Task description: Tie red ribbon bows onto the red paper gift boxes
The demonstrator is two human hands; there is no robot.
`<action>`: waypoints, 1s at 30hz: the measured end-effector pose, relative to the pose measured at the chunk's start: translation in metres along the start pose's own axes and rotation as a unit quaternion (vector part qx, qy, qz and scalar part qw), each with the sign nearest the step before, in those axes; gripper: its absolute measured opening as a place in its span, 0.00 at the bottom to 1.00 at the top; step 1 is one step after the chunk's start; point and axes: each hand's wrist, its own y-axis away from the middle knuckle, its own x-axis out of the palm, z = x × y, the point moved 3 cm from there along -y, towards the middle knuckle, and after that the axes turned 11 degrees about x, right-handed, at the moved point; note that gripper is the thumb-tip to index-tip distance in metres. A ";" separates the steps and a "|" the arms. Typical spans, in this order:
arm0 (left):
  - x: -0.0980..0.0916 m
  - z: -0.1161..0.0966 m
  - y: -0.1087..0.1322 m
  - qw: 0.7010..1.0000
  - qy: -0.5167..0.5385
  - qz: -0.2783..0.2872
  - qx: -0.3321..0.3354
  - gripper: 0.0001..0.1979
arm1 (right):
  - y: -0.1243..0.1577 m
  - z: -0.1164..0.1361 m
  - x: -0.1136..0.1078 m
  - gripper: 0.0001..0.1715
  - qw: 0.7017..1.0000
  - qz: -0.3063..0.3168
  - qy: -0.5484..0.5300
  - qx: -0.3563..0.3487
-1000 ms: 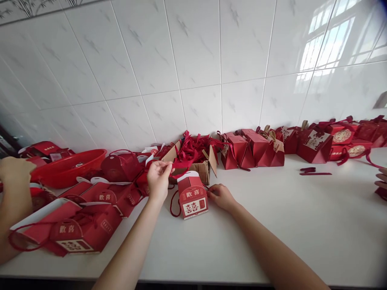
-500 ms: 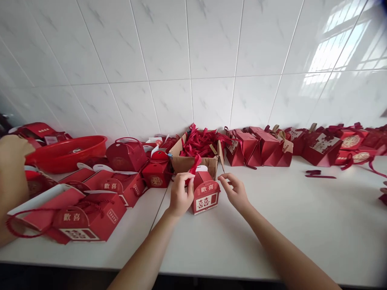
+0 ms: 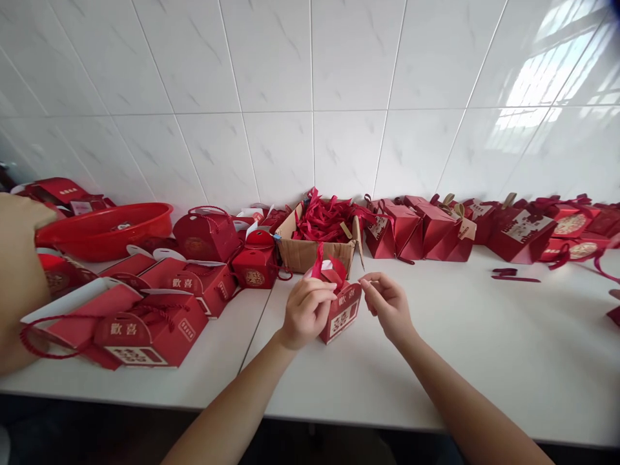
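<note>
A small red gift box (image 3: 341, 319) with white-panelled Chinese characters stands on the table before me, turned at an angle. My left hand (image 3: 306, 311) is closed at its left upper side, pinching a red ribbon (image 3: 318, 260) whose end sticks up above the fingers. At the right edge of the box, my right hand (image 3: 389, 302) is closed in a pinch with thumb and fingertips together; what lies between them, if anything, is hidden. Behind the gift box sits an open cardboard box (image 3: 310, 257) heaped with loose red ribbons (image 3: 327, 219).
Several red gift boxes (image 3: 150, 329) with rope handles crowd the left, in front of a red plastic basin (image 3: 111, 236). Ribboned red boxes (image 3: 431, 229) line the tiled wall at right. A dark red ribbon (image 3: 516, 278) lies on the white table (image 3: 460, 361). Another person's arm (image 3: 22, 278) is at far left.
The gift box has turned, its right side swinging away, and its top flap now looks raised. My left hand has moved across its front corner, while both hands stay close to it.
</note>
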 end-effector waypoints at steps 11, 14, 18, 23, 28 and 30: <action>0.014 -0.023 0.006 0.995 0.040 0.032 0.089 0.08 | 0.004 -0.002 0.011 0.28 0.974 0.202 -0.033 0.093; 0.019 -0.024 0.010 0.993 0.031 0.053 0.102 0.08 | 0.002 -0.004 0.011 0.20 0.974 0.182 -0.079 0.113; 0.019 -0.021 0.009 0.994 -0.008 0.043 0.096 0.10 | 0.000 -0.003 0.006 0.22 0.969 0.169 -0.145 0.109; 0.016 -0.014 0.005 0.997 -0.050 0.005 0.052 0.17 | -0.003 -0.002 0.001 0.22 0.956 0.177 -0.203 0.117; 0.013 -0.008 0.005 0.996 -0.081 0.012 0.033 0.17 | -0.012 -0.002 -0.010 0.14 0.916 0.160 -0.339 0.145; 0.013 -0.006 0.006 0.996 -0.083 0.016 0.028 0.17 | -0.019 -0.001 -0.018 0.13 0.898 0.131 -0.394 0.144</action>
